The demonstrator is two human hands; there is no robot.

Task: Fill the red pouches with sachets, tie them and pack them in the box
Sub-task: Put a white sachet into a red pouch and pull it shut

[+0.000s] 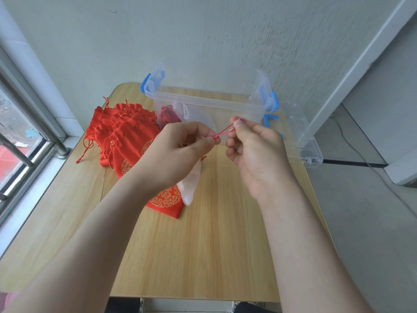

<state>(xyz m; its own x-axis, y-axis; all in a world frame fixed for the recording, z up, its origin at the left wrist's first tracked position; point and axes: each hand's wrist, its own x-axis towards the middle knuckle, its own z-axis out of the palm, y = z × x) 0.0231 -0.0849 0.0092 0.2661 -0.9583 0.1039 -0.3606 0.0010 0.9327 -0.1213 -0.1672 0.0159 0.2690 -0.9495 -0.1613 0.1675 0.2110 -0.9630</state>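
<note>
Head view. Tying step, seemingly: red cord (223,132) stretched between left hand (180,150) and right hand (255,152), thumb and forefinger of each clamped on it. Red pouch (167,201) below left wrist, white sachet (190,184) showing at its edge. Pull evenly, hold tension, seat knot at neck. Inside clear box (203,102): one tied pouch (168,115), pale bag (191,114) beside. Lid (300,136) off, right. Spare pouches (117,129) heaped left.

pouches (126,136): red, gold round motifs | cord (223,132): pink-red | box (209,102): clear, blue latches | table (203,256): light wood grain
</note>
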